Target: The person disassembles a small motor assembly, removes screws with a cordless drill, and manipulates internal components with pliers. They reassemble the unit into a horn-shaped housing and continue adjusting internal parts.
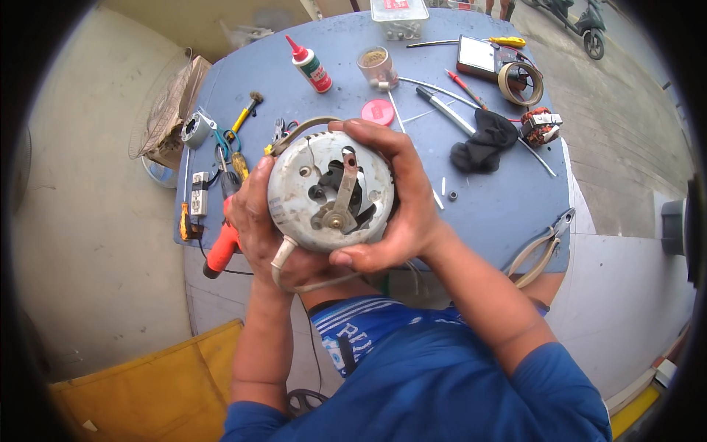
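Between both hands, above the near edge of the table, I hold a round, scuffed, pale grey fan motor housing (291, 202). Its open side faces up and shows a metal lever (345, 193) fixed by a brass-coloured screw, with dark gaps around it. My left hand (254, 225) grips the housing's left side and underside. On the other side, my right hand (409, 195) wraps round the rim, its thumb at the lower edge. A whitish cable (282, 254) leaves the housing at the lower left and loops beneath it. What lies under the housing is hidden.
On the blue-grey table (339, 92) lie a red-and-black power tool (223, 247), a hammer (243, 116), a glue bottle (313, 70), a jar (377, 68), a black cloth (486, 140), a tape roll (520, 83), a copper-wound coil (540, 127) and pliers (545, 243) at the right edge.
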A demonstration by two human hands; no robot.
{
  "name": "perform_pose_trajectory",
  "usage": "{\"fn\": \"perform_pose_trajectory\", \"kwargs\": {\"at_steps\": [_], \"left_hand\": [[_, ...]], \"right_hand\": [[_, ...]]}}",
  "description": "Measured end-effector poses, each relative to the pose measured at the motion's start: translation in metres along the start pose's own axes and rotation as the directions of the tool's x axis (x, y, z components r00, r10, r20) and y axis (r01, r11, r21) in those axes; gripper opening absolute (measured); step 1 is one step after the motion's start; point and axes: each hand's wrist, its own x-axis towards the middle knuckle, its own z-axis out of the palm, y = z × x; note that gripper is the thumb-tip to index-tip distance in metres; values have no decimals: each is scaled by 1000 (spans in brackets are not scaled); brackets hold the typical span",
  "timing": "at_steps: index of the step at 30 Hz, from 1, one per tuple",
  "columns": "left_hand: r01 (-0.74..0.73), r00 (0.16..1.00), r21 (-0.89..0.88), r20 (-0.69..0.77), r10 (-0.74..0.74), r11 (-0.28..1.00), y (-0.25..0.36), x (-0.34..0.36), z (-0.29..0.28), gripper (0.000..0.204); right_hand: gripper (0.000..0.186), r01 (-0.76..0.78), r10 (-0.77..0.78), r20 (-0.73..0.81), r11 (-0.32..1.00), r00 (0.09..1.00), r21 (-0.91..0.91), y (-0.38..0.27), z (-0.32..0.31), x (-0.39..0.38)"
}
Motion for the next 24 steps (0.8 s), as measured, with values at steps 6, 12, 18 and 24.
{"fn": "perform_pose_trajectory", "kwargs": {"at_steps": [6, 12, 18, 24], "left_hand": [[-73, 994, 28, 82, 70, 997, 8, 4, -14, 105], [66, 998, -153, -6, -67, 986, 5, -4, -1, 113], [25, 999, -108, -34, -29, 994, -11, -9, 7, 106], [123, 992, -174, -17, -128, 977, -5, -20, 6, 94]], "right_hand": [[120, 36, -35, -15, 997, 999, 71, 0, 4, -1], [118, 78, -72, -110, 995, 991, 56, -1, 12, -3], [117, 55, -30, -187, 990, 982, 128, 2, 19, -3], [109, 36, -13, -183, 991, 983, 125, -4, 21, -3]]}}
